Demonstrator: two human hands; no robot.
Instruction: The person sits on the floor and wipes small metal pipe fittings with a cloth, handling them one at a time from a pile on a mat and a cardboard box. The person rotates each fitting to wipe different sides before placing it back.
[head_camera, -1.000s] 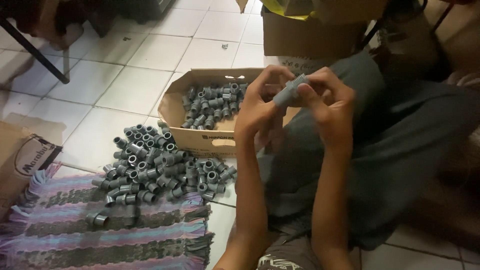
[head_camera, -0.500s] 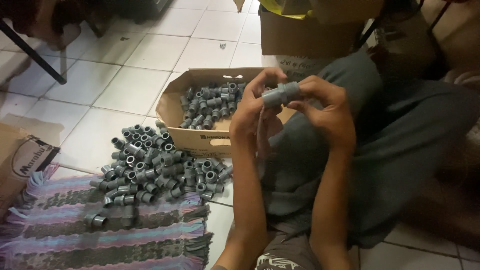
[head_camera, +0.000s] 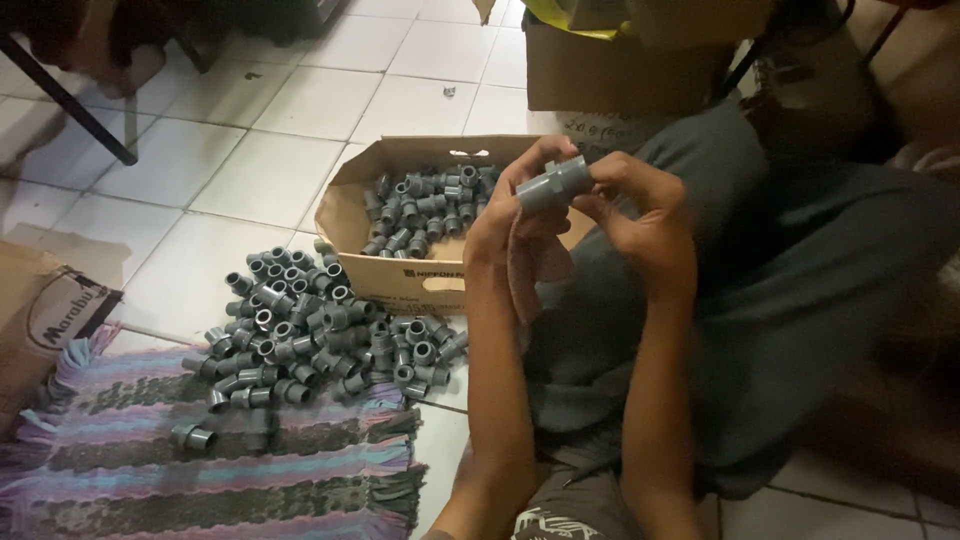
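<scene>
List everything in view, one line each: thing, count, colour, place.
fitting: one, grey, held up between both hands
cloth: one, pinkish, hanging from the left hand
box: one, brown cardboard, open on the floor, holding many grey fittings
pile: many grey fittings, on the floor and rug edge in front of the box
rug: one, striped purple and dark, bottom left
second box: one, brown, far left
far box: one, brown, top centre
floor: white tiles
left hand: one, gripping the fitting
right hand: one, gripping the fitting
</scene>
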